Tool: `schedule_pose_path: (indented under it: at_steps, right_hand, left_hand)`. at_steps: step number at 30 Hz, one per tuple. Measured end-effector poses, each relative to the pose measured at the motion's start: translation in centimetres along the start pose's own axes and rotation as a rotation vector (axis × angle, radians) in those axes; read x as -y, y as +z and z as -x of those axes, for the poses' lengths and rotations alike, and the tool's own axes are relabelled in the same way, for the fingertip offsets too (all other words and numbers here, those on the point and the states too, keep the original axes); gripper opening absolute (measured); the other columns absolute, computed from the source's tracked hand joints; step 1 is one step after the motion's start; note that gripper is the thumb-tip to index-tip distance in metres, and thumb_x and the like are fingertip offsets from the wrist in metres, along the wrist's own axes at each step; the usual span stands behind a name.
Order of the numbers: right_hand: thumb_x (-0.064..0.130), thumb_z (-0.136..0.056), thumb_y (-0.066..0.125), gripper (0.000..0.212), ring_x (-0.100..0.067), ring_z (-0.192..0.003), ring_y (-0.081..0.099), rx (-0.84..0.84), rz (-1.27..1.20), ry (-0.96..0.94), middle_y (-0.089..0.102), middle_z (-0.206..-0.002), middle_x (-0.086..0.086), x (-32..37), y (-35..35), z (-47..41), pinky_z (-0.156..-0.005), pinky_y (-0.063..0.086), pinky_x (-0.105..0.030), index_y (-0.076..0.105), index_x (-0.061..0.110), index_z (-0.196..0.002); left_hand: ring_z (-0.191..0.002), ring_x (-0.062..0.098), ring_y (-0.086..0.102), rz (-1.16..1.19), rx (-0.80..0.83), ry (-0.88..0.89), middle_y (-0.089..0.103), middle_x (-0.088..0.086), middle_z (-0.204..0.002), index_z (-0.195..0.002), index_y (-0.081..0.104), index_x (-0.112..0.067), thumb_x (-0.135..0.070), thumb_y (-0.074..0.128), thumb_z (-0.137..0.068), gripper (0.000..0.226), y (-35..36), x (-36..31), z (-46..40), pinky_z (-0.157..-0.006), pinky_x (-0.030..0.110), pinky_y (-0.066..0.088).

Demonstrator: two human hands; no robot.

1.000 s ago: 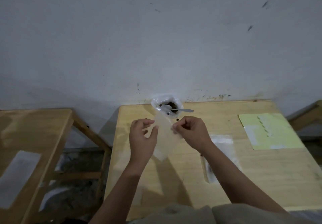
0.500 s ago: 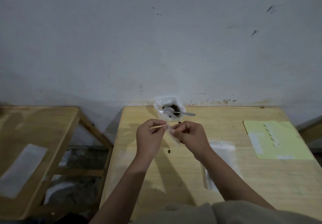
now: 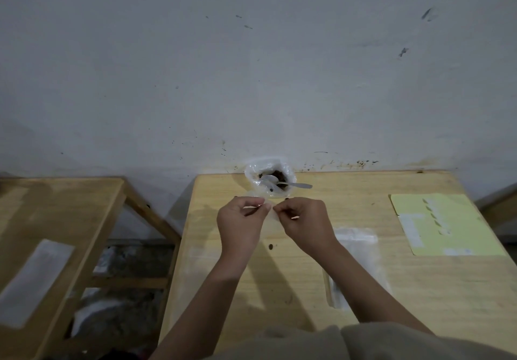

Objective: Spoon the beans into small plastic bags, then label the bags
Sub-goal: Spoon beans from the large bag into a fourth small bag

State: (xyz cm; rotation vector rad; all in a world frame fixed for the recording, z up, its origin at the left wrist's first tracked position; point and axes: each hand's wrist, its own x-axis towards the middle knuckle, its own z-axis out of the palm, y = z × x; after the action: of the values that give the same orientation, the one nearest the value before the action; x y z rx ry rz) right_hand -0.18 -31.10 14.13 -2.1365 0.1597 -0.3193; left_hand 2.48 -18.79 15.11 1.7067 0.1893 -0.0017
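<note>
Above the middle of the wooden table, my left hand and my right hand both pinch the top edge of a small clear plastic bag, fingertips nearly touching. Most of the bag is hidden between the hands. Behind them, against the wall, stands an open plastic bag of dark beans with a metal spoon lying across it. A yellow label sheet lies at the table's right. A single loose bean lies on the table under the hands.
A stack of flat clear bags lies under my right forearm. A second wooden table stands to the left with a white sheet on it. A gap with clutter on the floor separates the tables. The grey wall closes the back.
The bag hung wide between my hands a second ago. My hands have come together, and the bag is now bunched between my fingertips. The camera view has tilted slightly upward.
</note>
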Motion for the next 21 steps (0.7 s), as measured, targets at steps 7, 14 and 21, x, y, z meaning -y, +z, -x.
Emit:
schedule_pose_path:
  at_steps: [7, 14, 21]
  right_hand:
    - [0.000, -0.079, 0.057, 0.026, -0.024, -0.075, 0.062, 0.114, 0.221, -0.026, 0.066, -0.079, -0.011, 1.1, 0.2, -0.2, -0.065, 0.045, -0.028, 0.076, 0.011, -0.093]
    - [0.004, -0.082, 0.059, 0.020, -0.014, -0.072, 0.064, 0.179, 0.220, 0.061, 0.073, -0.090, -0.005, 1.8, 0.2, -0.2, -0.067, 0.051, -0.026, 0.076, 0.009, -0.091]
    - [-0.002, -0.080, 0.053, 0.026, -0.012, -0.065, 0.052, 0.155, 0.204, 0.089, 0.070, -0.080, -0.011, 1.0, 1.5, 0.2, -0.053, 0.030, -0.005, 0.075, 0.006, -0.092]
  left_hand:
    - [-0.066, -0.003, 0.062, -0.225, 0.069, 0.085, 0.065, -0.004, -0.099, -0.080, 0.066, -0.025, 0.000, 0.071, -0.076, 0.026, -0.1, 0.0, -0.2, -0.060, 0.007, 0.045]
    - [-0.067, -0.002, 0.063, -0.225, 0.082, 0.080, 0.062, -0.010, -0.094, -0.078, 0.067, -0.022, 0.001, 0.071, -0.076, 0.023, -0.4, 0.0, -0.3, -0.060, 0.008, 0.046]
    - [-0.067, 0.006, 0.062, -0.281, 0.074, 0.142, 0.064, -0.006, -0.092, -0.079, 0.070, -0.018, 0.008, 0.067, -0.074, 0.027, -0.5, 0.5, -0.5, -0.059, 0.005, 0.043]
